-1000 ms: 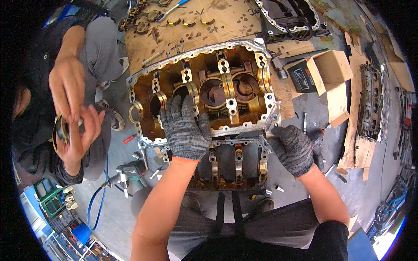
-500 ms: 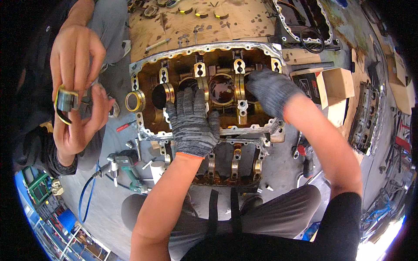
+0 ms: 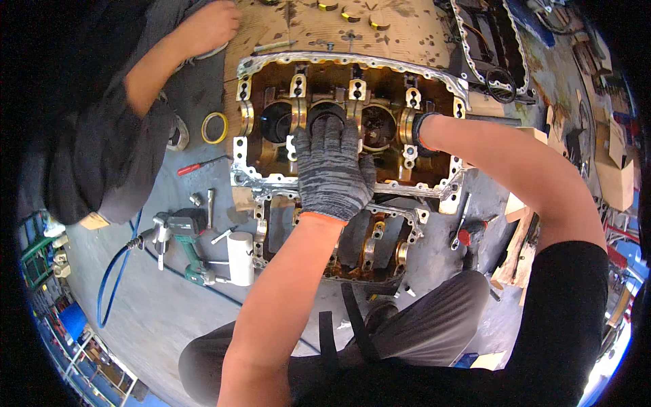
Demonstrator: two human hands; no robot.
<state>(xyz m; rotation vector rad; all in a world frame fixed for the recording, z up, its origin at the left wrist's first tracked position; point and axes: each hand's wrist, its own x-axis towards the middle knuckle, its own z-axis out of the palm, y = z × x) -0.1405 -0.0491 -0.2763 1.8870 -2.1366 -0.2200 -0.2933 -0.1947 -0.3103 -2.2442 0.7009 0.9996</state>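
Note:
An engine block lies open on the floor before me, its bearing saddles and cylinder bores facing up. My left hand, in a grey striped knit glove, rests over its near middle. Its fingers stretch toward a bore and hold nothing that I can see. My right hand reaches down into the block beside the right-hand saddle. Only the glove's cuff area shows there; the fingers are hidden.
A co-worker's hand is at the upper left, by cardboard holding several bearing shells. Nearby are a yellow tape roll, red-handled screwdriver, green power tool, white cylinder, lower engine frame and ratchet.
My right hand has gone deeper into the block, its fingers now out of sight. The co-worker's hands left the left foreground with a bearing shell; one shows farther back. The whole view has shifted.

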